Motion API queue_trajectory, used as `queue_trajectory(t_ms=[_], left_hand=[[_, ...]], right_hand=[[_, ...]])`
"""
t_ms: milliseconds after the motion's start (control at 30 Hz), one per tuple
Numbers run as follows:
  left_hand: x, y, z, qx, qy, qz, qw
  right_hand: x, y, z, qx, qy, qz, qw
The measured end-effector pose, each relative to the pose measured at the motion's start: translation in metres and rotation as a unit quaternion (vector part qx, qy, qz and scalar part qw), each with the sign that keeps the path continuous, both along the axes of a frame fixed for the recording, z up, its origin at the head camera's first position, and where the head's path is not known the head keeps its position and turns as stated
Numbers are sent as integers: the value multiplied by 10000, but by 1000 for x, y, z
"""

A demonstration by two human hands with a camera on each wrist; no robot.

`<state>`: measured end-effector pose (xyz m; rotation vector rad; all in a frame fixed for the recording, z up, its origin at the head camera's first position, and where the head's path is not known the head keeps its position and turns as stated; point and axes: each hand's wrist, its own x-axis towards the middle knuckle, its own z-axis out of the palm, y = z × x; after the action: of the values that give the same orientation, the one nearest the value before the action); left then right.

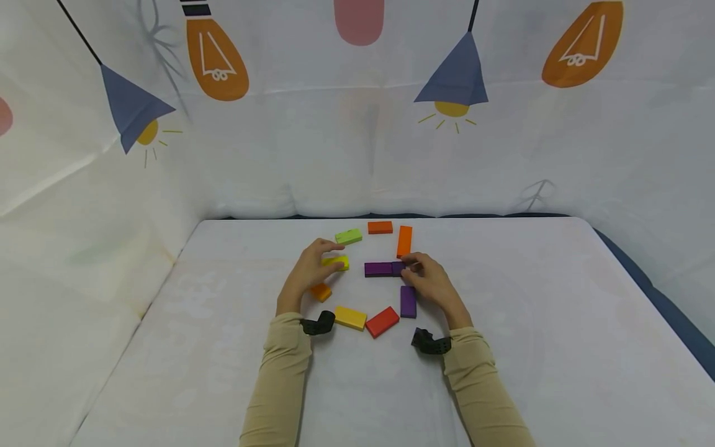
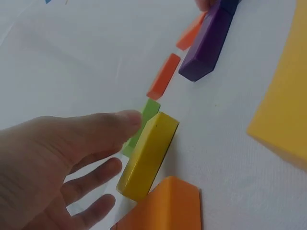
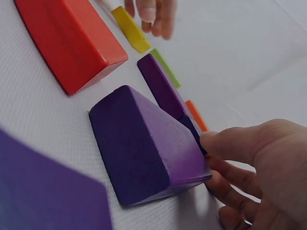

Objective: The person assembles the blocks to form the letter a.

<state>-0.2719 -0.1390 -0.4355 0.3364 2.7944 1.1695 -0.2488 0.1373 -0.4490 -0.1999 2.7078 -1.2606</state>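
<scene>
In the head view my left hand (image 1: 313, 270) is beside a yellow block (image 1: 341, 262). Its thumb and fingers are spread apart near that block in the left wrist view, with a green block (image 2: 151, 106) just beyond the thumb. My right hand (image 1: 432, 282) pinches the right end of a dark purple block (image 1: 397, 269) between thumb and fingers. That block sits end to end with a longer purple block (image 1: 378, 269). Closer to me, another purple block (image 1: 408, 302) lies beside the right hand, large in the right wrist view.
Two orange blocks (image 1: 380, 228) (image 1: 404, 241) lie at the back. Nearer are a darker orange block (image 1: 321, 292), a golden yellow block (image 1: 350, 317) and a red block (image 1: 382, 321). All rest on a white table (image 1: 530, 347); a printed white curtain (image 1: 335, 149) hangs behind.
</scene>
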Motion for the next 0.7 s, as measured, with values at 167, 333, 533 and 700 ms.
queue_trajectory(t_ms=[167, 333, 533, 700], left_hand=[[0, 0, -1, -232, -294, 99, 9992], [-1, 1, -4, -381, -440, 123, 9982], [-1, 1, -7, -330, -541, 125, 9979], [0, 0, -8, -323, -466, 75, 9984]], right_hand=[[-1, 0, 0, 1, -80, -46, 10000], [-1, 0, 0, 20, -46, -24, 10000], [-1, 1, 0, 13, -45, -15, 10000], [-1, 1, -1, 17, -18, -7, 10000]])
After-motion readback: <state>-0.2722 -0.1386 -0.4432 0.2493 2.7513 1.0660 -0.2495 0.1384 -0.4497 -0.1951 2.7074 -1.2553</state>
